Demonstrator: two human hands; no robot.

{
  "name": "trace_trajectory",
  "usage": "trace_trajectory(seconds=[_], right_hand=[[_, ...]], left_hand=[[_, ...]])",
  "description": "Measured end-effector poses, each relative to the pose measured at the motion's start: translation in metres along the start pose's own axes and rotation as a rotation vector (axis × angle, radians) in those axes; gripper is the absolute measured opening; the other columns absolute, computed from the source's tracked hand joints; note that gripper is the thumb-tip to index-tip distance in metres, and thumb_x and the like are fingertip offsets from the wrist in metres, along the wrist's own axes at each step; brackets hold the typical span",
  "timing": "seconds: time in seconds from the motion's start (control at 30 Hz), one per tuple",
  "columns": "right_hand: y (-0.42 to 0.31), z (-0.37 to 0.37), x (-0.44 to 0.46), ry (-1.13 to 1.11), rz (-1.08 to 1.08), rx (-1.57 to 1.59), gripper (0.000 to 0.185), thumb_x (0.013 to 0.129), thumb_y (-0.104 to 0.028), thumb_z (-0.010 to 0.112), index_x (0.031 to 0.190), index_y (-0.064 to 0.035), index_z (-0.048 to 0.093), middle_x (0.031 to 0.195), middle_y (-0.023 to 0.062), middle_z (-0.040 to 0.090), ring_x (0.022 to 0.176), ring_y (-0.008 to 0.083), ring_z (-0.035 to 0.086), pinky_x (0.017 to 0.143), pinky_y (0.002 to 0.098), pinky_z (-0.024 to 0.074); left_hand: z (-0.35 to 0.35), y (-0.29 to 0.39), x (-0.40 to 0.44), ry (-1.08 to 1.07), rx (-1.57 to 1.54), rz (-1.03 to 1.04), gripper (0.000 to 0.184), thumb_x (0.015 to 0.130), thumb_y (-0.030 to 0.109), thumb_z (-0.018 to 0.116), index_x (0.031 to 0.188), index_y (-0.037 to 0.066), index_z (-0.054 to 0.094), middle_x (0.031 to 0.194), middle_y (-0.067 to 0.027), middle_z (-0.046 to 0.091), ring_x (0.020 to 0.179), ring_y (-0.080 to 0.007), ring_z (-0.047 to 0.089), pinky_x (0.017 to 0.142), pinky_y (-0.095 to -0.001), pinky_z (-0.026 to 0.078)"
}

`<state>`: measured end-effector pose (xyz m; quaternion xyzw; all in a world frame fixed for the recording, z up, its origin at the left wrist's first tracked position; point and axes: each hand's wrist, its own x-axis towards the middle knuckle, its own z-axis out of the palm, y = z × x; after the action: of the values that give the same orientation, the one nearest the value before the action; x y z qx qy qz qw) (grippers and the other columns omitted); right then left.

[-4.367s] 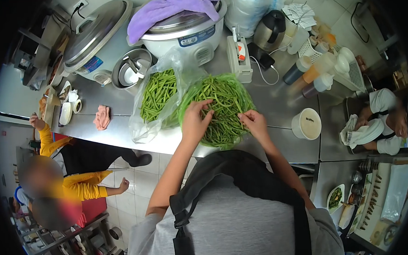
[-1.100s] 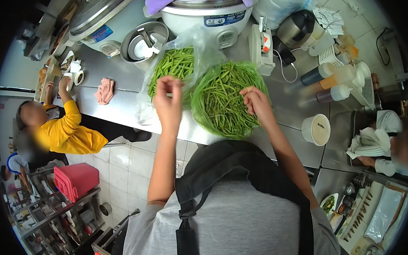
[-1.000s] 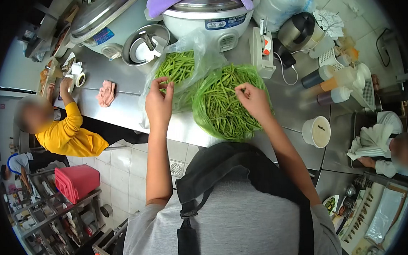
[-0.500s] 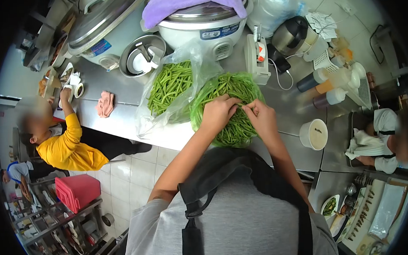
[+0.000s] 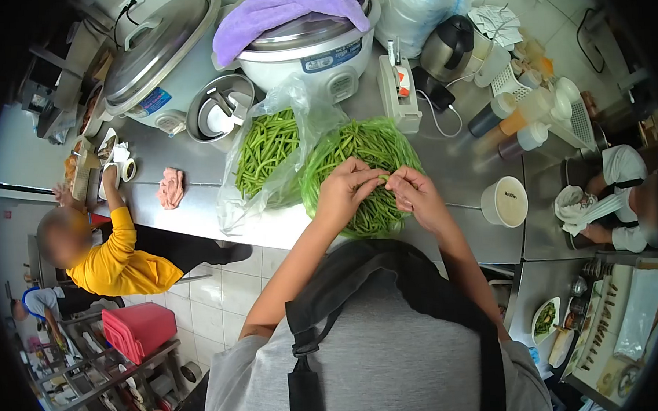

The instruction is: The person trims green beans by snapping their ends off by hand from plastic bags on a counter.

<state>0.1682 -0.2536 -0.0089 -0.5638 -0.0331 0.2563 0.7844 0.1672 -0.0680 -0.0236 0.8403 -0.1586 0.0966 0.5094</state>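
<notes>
Both hands are pinched close together over a green plastic bag full of long green beans. My left hand grips a green bean between thumb and fingers. On the same bean, my right hand is closed with its fingertips almost meeting the left ones. Just left of the green bag lies a clear plastic bag, its mouth open, holding shorter cut pieces of green bean.
Behind the bags stand two big rice cookers, one under a purple towel, and a metal pot. A white tub and sauce bottles are on the right. A pink cloth lies left. Co-workers stand on both sides.
My hands have come together at the fingertips, with a piece of bean showing between them. The view has shifted slightly. The co-worker on the right has moved a white cloth.
</notes>
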Motion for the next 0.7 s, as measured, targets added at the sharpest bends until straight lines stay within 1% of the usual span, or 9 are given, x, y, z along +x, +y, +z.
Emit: trace_trajectory(seconds=[0.03,0.17,0.23,0.43,0.53,0.57,0.6,0.67,0.7], right_hand=[[0.006,-0.001,0.002,-0.003,-0.017,0.094,0.014,0.095,-0.018,0.054,0.087,-0.0058,0.055,0.063,-0.0072,0.037,0.051,0.0017,0.030,0.047,0.0189,0.0267],[0.010,0.007,0.008,0.089,-0.092,0.312,0.015,0.095,-0.020,0.053,0.087,-0.0072,0.054,0.061,-0.0065,0.037,0.052,0.0024,0.030,0.049,0.0185,0.0273],[0.013,0.008,0.010,0.140,-0.099,0.367,0.015,0.095,-0.019,0.054,0.086,-0.0071,0.054,0.062,-0.0062,0.036,0.052,0.0028,0.031,0.049,0.0189,0.0275],[0.026,0.003,0.013,0.260,-0.133,0.472,0.014,0.094,-0.018,0.054,0.087,-0.0064,0.054,0.063,-0.0056,0.037,0.054,0.0037,0.032,0.051,0.0199,0.0282],[0.023,-0.016,0.019,0.391,-0.240,0.385,0.013,0.094,-0.018,0.055,0.087,-0.0063,0.054,0.064,-0.0050,0.038,0.054,0.0044,0.033,0.051,0.0207,0.0284],[0.021,-0.026,0.020,0.443,-0.284,0.338,0.013,0.094,-0.017,0.055,0.088,-0.0063,0.054,0.064,-0.0047,0.038,0.055,0.0046,0.033,0.052,0.0211,0.0285],[0.018,-0.029,0.017,0.349,-0.275,0.289,0.011,0.093,-0.016,0.056,0.091,-0.0052,0.055,0.065,-0.0033,0.041,0.056,0.0057,0.036,0.052,0.0211,0.0305],[0.024,-0.027,0.014,0.240,-0.100,0.183,0.014,0.093,-0.018,0.054,0.094,-0.0040,0.056,0.067,-0.0021,0.043,0.057,0.0068,0.039,0.053,0.0217,0.0329],[0.025,-0.024,0.010,0.189,-0.013,0.127,0.015,0.093,-0.018,0.053,0.096,-0.0034,0.056,0.068,-0.0015,0.044,0.057,0.0074,0.040,0.053,0.0219,0.0340]], left_hand=[[-0.001,0.002,0.001,-0.003,-0.044,-0.004,0.022,0.078,0.005,0.068,0.099,0.008,0.071,0.077,-0.0072,0.057,0.069,-0.0196,0.057,0.060,-0.0300,0.045],[-0.006,0.016,0.003,-0.009,0.020,-0.040,0.018,0.079,0.009,0.068,0.097,0.005,0.070,0.077,-0.0089,0.058,0.067,-0.0231,0.057,0.060,-0.0324,0.045],[-0.006,0.022,0.002,-0.018,0.048,-0.090,0.017,0.080,0.012,0.068,0.095,0.005,0.070,0.078,-0.0104,0.058,0.067,-0.0272,0.058,0.061,-0.0359,0.046],[0.001,0.019,-0.007,-0.002,0.073,-0.085,0.015,0.081,0.012,0.067,0.094,0.004,0.071,0.076,-0.0116,0.056,0.067,-0.0284,0.057,0.060,-0.0361,0.045],[0.000,0.022,-0.021,-0.121,-0.041,-0.144,0.017,0.085,0.012,0.066,0.100,0.007,0.071,0.076,-0.0058,0.057,0.067,-0.0155,0.055,0.062,-0.0288,0.043],[0.000,0.020,-0.022,-0.101,-0.178,-0.189,0.018,0.086,0.013,0.065,0.101,0.006,0.071,0.077,-0.0040,0.058,0.069,-0.0136,0.055,0.063,-0.0278,0.043],[0.001,0.017,-0.023,-0.079,-0.313,-0.232,0.018,0.087,0.013,0.065,0.103,0.006,0.070,0.077,-0.0023,0.059,0.070,-0.0117,0.054,0.064,-0.0268,0.043],[0.008,0.010,-0.022,-0.004,-0.681,-0.365,0.022,0.089,0.014,0.063,0.107,0.002,0.068,0.081,0.0020,0.062,0.071,-0.0057,0.051,0.065,-0.0221,0.044],[0.007,0.007,-0.020,-0.004,-0.732,-0.416,0.022,0.089,0.014,0.063,0.108,0.002,0.068,0.082,0.0020,0.063,0.070,-0.0049,0.051,0.064,-0.0213,0.043]])
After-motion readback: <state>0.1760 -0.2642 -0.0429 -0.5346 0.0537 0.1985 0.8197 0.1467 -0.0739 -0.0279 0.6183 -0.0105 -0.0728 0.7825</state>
